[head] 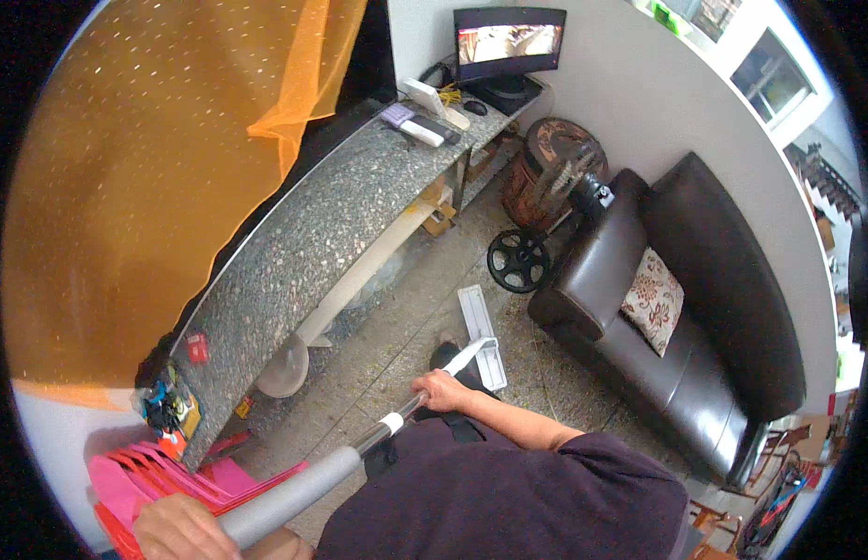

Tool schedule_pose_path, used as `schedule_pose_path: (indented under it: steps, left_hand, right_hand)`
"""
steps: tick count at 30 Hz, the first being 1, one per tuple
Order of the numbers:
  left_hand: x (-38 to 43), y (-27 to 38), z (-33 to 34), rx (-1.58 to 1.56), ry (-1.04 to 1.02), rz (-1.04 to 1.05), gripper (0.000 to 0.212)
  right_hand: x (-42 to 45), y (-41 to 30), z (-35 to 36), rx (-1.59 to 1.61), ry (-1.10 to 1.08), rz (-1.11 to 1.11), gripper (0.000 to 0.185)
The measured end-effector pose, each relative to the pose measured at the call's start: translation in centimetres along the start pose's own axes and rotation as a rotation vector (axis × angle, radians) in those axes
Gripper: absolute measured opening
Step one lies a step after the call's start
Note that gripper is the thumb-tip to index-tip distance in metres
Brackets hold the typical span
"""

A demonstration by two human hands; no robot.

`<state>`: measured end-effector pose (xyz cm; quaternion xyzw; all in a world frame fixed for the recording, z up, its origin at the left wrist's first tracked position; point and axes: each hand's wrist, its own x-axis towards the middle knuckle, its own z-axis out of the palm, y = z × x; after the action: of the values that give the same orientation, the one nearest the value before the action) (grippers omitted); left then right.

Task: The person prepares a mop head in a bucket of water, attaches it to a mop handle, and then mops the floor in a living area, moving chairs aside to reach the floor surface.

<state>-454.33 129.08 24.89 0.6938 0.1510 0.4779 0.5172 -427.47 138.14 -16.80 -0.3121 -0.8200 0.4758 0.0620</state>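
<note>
A flat mop runs across the view, its rectangular white head [484, 360] on the floor and its handle slanting up toward the lower left. My right hand [442, 390] is closed around the handle near the white lower section [463, 358]. At the bottom left, my left hand [183, 528] grips the upper end of the grey handle sleeve [294, 493]. Between the hands a bare metal pole [372, 439] shows, with a white collar [392, 420]. One dark shoe [444, 353] stands beside the mop head.
A speckled stone counter [287, 245] curves along the left, with stacked pink and red plastic chairs [154, 476] by its near end. On the right are a dark leather sofa [685, 371] and a pedestal fan's round base [518, 260]. A patterned drum-shaped container [532, 175] stands behind the fan.
</note>
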Motion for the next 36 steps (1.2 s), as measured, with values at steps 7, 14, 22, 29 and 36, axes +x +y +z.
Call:
schedule_pose_path:
  steps: [7,14,22,29,36]
  left_hand:
    - [0.5,-0.9,1.3,-0.003,0.013,0.068,0.018]
    - [15.7,-8.0,1.0,-0.086,-0.123,0.149,0.031]
    - [22.7,-22.2,2.4,0.23,0.054,0.102,0.03]
    - [17.3,-31.5,3.1,0.362,0.295,-0.076,0.023]
    - [11.6,-27.6,5.6,0.348,0.546,-0.143,0.016]
  right_hand:
    - [3.2,1.7,-4.9,-0.035,0.315,-0.177,0.017]
    - [6.9,7.0,-14.9,-0.007,0.497,-0.13,0.011]
    - [12.3,20.3,-26.6,0.055,0.629,0.005,0.006]
    - [14.8,22.5,-27.9,-0.147,0.451,-0.177,0.026]
    - [15.6,20.6,-23.7,-0.462,0.063,-0.101,0.021]
